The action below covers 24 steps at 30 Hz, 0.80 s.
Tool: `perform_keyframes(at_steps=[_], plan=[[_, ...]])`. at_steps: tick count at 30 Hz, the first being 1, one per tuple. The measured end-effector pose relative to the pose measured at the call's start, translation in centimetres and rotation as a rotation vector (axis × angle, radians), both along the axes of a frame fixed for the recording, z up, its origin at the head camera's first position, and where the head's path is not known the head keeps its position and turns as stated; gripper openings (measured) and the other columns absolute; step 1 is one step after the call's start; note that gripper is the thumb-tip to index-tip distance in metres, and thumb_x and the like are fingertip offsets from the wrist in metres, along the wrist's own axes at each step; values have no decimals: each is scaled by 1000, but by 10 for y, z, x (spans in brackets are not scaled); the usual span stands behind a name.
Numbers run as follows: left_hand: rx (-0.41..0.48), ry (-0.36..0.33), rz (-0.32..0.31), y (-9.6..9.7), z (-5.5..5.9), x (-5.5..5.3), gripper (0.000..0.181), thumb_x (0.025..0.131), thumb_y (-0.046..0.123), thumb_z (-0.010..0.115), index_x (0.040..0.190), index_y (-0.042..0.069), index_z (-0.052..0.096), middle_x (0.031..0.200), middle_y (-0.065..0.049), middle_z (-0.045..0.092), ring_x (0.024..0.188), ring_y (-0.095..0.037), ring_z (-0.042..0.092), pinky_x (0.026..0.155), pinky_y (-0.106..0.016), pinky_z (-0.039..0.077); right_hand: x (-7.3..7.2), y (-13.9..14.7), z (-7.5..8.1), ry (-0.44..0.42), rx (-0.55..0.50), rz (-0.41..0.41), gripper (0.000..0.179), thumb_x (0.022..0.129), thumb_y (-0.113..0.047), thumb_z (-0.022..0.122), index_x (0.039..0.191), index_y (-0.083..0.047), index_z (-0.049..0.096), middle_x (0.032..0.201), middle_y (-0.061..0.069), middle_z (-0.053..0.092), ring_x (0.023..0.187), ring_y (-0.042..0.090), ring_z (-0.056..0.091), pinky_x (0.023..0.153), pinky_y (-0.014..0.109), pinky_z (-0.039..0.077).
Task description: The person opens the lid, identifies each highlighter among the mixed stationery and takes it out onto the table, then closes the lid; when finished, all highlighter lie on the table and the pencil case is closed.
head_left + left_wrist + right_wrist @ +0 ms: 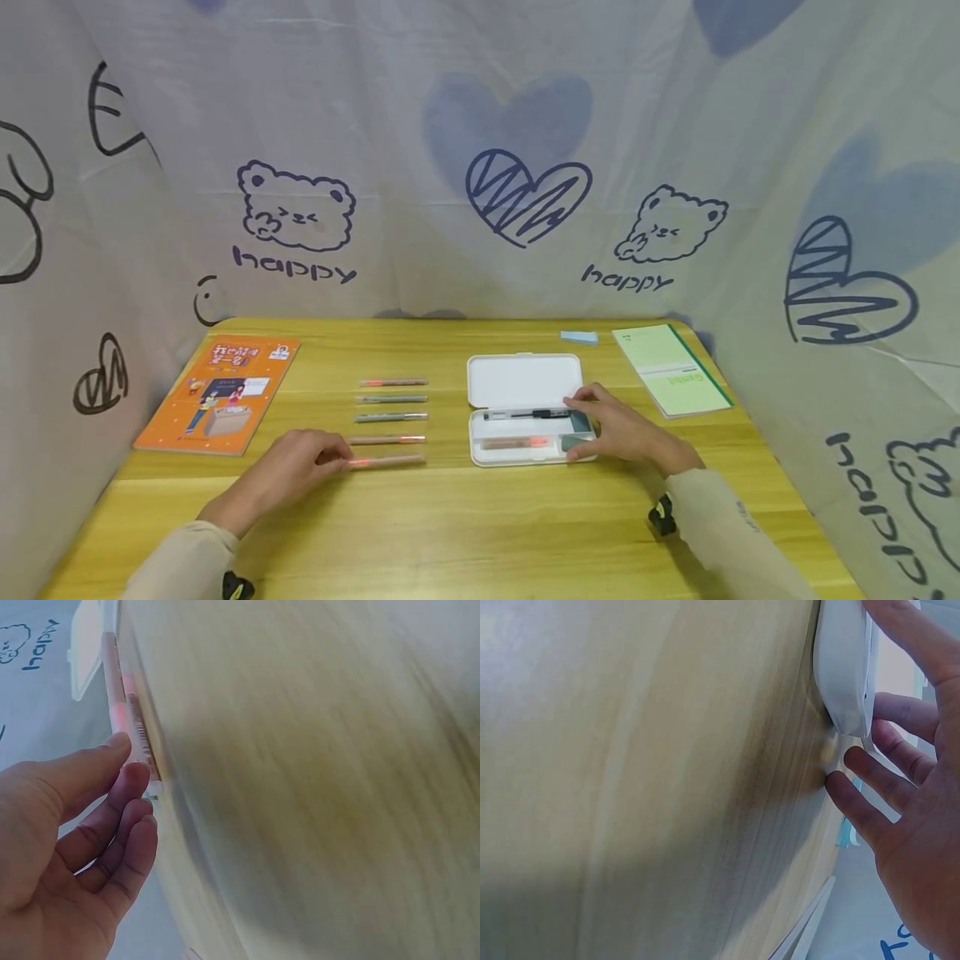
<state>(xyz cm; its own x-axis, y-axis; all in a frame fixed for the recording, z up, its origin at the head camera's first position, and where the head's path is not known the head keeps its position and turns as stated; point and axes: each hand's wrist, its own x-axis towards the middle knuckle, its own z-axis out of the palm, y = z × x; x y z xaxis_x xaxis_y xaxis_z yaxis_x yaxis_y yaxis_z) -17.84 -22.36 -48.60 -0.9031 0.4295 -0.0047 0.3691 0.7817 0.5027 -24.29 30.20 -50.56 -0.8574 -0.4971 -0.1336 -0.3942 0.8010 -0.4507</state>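
My left hand [303,462] pinches the left end of the nearest pinkish pen [393,461] between thumb and forefinger. In the left wrist view this pen [114,679] slants up past the thumb tip, with a barcoded pen [141,731] close beside it. My right hand [618,425] grips the right end of an open white pencil case [477,454], thumb at the front and fingers behind. Inside the case lie a clear pen with a black grip [528,414] and, in the front compartment, another pinkish pen [510,443]. Dark green pieces [577,422] show at its right end, partly behind the hand.
Several more pens [392,417] lie in a column left of the case. An orange book [187,417] is at the far left, a pale green notebook [675,375] at the right. A small blue slip [579,337] lies behind the case. Printed curtains [405,250] enclose the wooden table.
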Motion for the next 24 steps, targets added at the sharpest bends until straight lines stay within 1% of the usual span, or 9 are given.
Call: perform_keyframes(at_steps=[3,5,10,17,22,24], plan=[[-22,6,5,0,-5,-2,3,98,19,82,99,17,82,87,14,73,75,2,57,69,-23,52,0,1,-3,-2,1,-5,107,84,-66,86,164,-6,47,154,9,46,134,26,50,117,53,48],[-31,16,-3,0,-8,-3,3,97,18,83,99,17,81,87,13,73,76,1,57,70,-24,53,1,1,-4,5,2,-3,107,85,-67,85,164,-6,47,154,10,46,133,26,50,116,54,48],[-36,24,-9,0,-14,-3,4,97,19,82,100,19,80,87,14,71,76,2,57,70,-25,53,2,1,-4,9,-6,-5,107,85,-66,86,165,-6,47,154,10,46,134,26,51,117,54,48],[-24,38,6,-2,-18,-2,4,97,20,82,98,20,78,85,15,68,74,1,54,67,-23,49,2,0,-5,9,8,-10,108,84,-68,85,165,-7,47,155,10,45,135,27,51,118,54,47],[-21,36,9,-3,-20,-3,4,98,20,82,100,19,78,84,15,67,74,1,53,67,-23,48,2,-1,-4,19,14,0,106,86,-65,85,164,-5,46,155,12,46,134,28,51,117,55,48],[-23,45,2,-4,-20,-3,5,99,21,82,101,18,78,83,15,66,73,1,52,66,-23,47,2,-1,-3,22,13,8,105,87,-63,86,164,-3,46,154,13,46,134,28,51,116,56,48]])
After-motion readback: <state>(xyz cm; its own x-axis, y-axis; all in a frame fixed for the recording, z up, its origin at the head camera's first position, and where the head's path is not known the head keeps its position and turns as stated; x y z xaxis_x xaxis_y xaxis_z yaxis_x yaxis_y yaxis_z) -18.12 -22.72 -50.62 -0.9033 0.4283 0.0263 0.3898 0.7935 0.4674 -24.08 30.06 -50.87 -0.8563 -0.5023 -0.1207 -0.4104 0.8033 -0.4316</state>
